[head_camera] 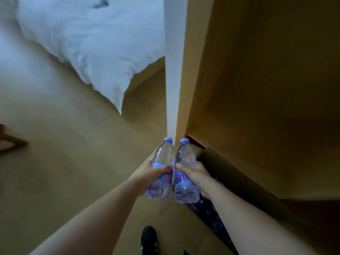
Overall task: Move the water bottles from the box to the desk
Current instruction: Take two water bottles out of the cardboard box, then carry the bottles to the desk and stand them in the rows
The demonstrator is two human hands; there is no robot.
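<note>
Two outstretched arms, left hand and right hand each gripping a bottle (caps forward).

left hand gripping one bottle, right hand another bottle, above box

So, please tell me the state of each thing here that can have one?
Left water bottle: capped, held in left hand.
Right water bottle: capped, held in right hand.
Cardboard box: open; more bottles inside.
Bed cover: hanging over the bed corner.
</note>
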